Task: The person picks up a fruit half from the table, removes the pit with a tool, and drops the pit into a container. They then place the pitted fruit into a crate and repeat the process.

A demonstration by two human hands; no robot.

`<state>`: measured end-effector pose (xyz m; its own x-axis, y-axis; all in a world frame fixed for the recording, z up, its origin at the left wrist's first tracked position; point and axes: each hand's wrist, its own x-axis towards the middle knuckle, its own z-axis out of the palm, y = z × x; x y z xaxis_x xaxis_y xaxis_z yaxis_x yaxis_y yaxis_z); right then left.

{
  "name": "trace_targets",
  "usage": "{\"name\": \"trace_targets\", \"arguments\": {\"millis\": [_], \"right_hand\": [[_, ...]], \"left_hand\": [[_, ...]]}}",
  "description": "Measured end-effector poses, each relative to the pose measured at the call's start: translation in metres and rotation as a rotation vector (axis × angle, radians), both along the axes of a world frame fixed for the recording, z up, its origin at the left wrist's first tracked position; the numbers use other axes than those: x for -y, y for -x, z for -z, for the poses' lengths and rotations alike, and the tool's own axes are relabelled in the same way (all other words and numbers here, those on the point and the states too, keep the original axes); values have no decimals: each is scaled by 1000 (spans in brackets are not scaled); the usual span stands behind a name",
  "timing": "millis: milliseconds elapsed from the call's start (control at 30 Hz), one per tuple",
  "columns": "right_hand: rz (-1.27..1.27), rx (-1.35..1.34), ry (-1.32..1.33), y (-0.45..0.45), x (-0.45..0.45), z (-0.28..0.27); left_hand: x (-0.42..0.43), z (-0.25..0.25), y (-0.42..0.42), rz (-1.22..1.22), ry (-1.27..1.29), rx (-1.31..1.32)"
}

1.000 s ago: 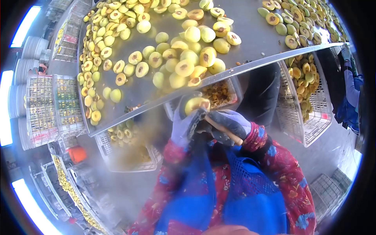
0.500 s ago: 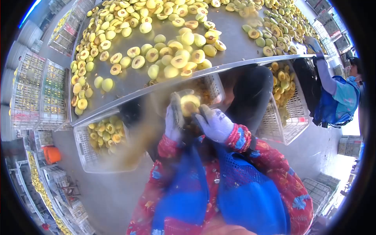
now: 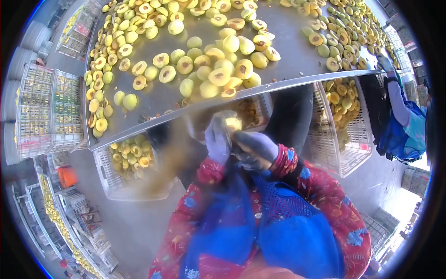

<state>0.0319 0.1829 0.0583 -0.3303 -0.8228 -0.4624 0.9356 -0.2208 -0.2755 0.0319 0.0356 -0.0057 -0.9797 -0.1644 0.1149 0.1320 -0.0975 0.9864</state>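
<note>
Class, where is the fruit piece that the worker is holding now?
Near the head view's centre, the fruit piece is in the left hand, close beside the right hand, pictured below the edge of the metal table.

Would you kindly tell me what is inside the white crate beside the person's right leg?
The white crate holds halved fruit; anything beneath the top pieces is covered.

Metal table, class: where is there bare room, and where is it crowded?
On the metal table, one bare patch lies between the middle fruit and right heap; a smaller patch separates the middle fruit from the loose pair. The left heap and right heap are crowded.
</note>
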Motion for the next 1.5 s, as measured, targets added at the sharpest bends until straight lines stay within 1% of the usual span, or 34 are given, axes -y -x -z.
{"name": "trace_targets", "arguments": {"millis": [33,67,100,200,267,300,367,400,433,467,500,533,567,600,633,667,700,733,800,867,967,1033,1100,1133,1167,1233,1300,1333,1400,1433,1467,1500], "right_hand": [[26,230,325,1,-3,13],[54,463,651,2,-3,22],[64,454,705,4,-1,23],[66,481,767,15,-1,25],[75,475,769,20,-2,27],[78,476,769,21,-3,27],[99,394,754,24,-7,21],[108,351,747,27,-7,18],[97,305,787,31,-6,16],[92,285,708,34,-6,17],[93,257,631,37,-10,18],[87,271,511,41,-15,16],[78,286,391,46,-21,14],[66,-135,21,50,-22,28],[42,-546,-341,47,-18,53],[-89,-1322,-526,48,-22,58],[-34,-2054,-931,49,-26,63],[-51,-1845,-1054,48,-21,61],[-92,-1408,-1261,43,-13,55],[-67,-1395,-1167,46,-17,38],[44,-1383,-1032,49,-21,9],[109,-1321,-932,47,-22,-10],[143,-1221,-811,48,-18,-23],[142,-1321,-810,47,-14,-22],[140,-1424,-808,46,-9,-20],[171,-1513,-780,45,3,-13],[189,-1618,-841,42,15,-4],[198,-1672,-871,41,20,-2],[175,-1570,-849,42,26,-14],[145,-1510,-860,41,27,-22],[117,-1451,-872,40,28,-26],[121,-1451,-872,39,29,-24]], "left_hand": [[5,-20,3,103,-229,272],[5,-23,7,122,-74,166],[5,-24,12,142,82,58],[4,-40,22,209,48,88],[2,-41,28,191,-312,327],[0,-45,32,145,-350,387],[2,-61,29,25,43,197],[7,-63,30,-24,153,154],[18,-61,30,-91,-107,296],[34,-61,33,-251,-493,441],[53,-60,31,-385,-591,459],[82,-52,17,-257,231,310],[111,-45,3,-400,1053,134],[121,-81,19,-465,670,619],[136,-83,15,-605,1552,526],[137,-84,20,-552,1502,477],[139,-84,33,-499,1452,417],[139,-84,48,-439,1399,357],[121,-80,88,-118,1209,295],[108,-45,118,34,1278,294],[103,-20,133,1,1135,293],[106,-26,122,19,316,478],[115,-13,101,35,-24,316],[119,-7,91,56,-193,238],[115,-2,77,19,84,71],[101,-17,57,23,510,-104],[86,-52,44,107,805,-115],[79,-57,44,144,336,120],[66,-66,45,197,-616,560],[59,-80,42,187,-512,555],[58,-64,36,129,-180,423],[60,-34,30,71,149,281]]}}
